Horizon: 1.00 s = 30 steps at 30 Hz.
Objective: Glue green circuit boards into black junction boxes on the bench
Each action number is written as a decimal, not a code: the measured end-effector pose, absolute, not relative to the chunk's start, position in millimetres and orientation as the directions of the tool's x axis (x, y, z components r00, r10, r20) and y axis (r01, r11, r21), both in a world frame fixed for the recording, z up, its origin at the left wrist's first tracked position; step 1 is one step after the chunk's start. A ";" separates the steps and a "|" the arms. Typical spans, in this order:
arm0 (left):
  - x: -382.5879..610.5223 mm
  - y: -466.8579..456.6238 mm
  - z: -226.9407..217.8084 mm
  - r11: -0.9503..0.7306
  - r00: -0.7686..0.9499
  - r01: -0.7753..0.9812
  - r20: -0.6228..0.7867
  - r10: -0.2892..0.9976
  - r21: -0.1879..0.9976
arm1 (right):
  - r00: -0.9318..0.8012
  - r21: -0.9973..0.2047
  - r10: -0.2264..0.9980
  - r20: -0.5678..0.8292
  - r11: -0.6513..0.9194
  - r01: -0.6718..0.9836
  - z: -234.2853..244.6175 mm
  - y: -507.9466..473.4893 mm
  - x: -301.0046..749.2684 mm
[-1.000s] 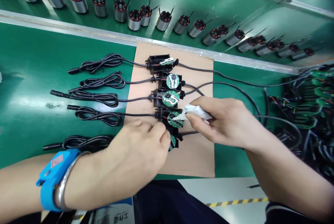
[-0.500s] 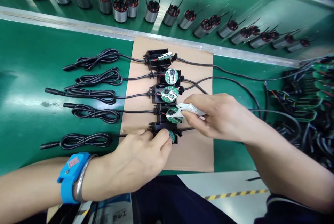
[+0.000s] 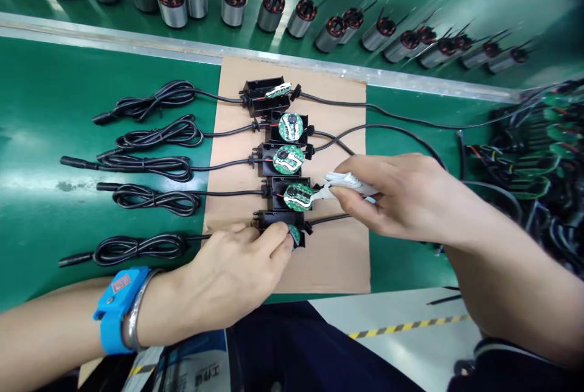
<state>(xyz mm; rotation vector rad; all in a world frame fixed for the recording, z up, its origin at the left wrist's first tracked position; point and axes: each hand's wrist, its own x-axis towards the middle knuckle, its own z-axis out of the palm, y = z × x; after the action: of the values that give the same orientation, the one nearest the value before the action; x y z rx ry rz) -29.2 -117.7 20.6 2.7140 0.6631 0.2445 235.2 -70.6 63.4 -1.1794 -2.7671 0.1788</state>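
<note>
Several black plastic housings with round green circuit boards lie in a column on a brown cardboard sheet (image 3: 337, 258). My left hand (image 3: 237, 276) pinches the nearest housing (image 3: 274, 220) and its tilted circuit board (image 3: 294, 235). My right hand (image 3: 401, 197) grips a small white tube (image 3: 351, 183), its nozzle touching the circuit board (image 3: 297, 196) of the second-nearest housing. A blue wrist strap (image 3: 116, 310) is on my left wrist.
Bundled black cables (image 3: 155, 198) run left from each housing across the green mat. A row of motor stators (image 3: 274, 5) with copper windings stands beyond a metal rail (image 3: 114, 45). A heap of wired green boards (image 3: 533, 167) lies at the right.
The view has shifted slightly. My right hand has drawn a little to the right with the tube, its nozzle still at the second-nearest board. My left hand stays on the nearest housing.
</note>
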 end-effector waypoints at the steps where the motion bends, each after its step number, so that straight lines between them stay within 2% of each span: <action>1: -29.5 -117.3 20.8 -0.836 0.873 0.417 0.098 0.477 0.356 | -0.689 -0.160 0.721 0.078 0.691 0.705 63.1 -68.9 234.6; 7: -32.2 -113.6 22.6 -0.808 0.828 0.450 0.162 0.537 0.380 | -0.716 -0.182 0.687 0.121 0.725 0.665 62.3 -59.3 224.9; 13: -37.9 -112.3 25.0 -0.770 0.786 0.479 0.184 0.590 0.421 | -0.692 -0.196 0.720 0.054 0.687 0.700 53.4 -53.5 225.7; 17: -37.4 -116.2 23.9 -0.701 0.724 0.501 0.197 0.661 0.507 | -0.674 -0.151 0.732 0.094 0.680 0.717 56.6 -56.9 232.8; 20: -33.3 -120.0 18.1 -0.619 0.683 0.509 0.157 0.713 0.598 | -0.651 -0.146 0.744 0.150 0.668 0.730 66.7 -70.6 234.1; 23: -28.5 -122.7 7.9 -0.566 0.684 0.495 0.106 0.722 0.660 | -0.630 -0.211 0.753 0.190 0.658 0.722 71.1 -93.2 227.4; 27: -24.2 -122.7 -3.1 -0.565 0.698 0.444 0.127 0.705 0.696 | -0.633 -0.364 0.745 0.209 0.660 0.657 59.0 -121.0 211.6; 30: -22.4 -121.7 -5.0 -0.555 0.700 0.440 0.118 0.705 0.706 | -0.644 -0.374 0.725 0.244 0.683 0.627 47.4 -130.1 202.2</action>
<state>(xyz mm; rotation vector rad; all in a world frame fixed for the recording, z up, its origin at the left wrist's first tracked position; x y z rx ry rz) -22.4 -121.7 -5.0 2.2424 0.8695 0.5169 202.2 -130.1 47.4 -1.0589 -2.5220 0.3615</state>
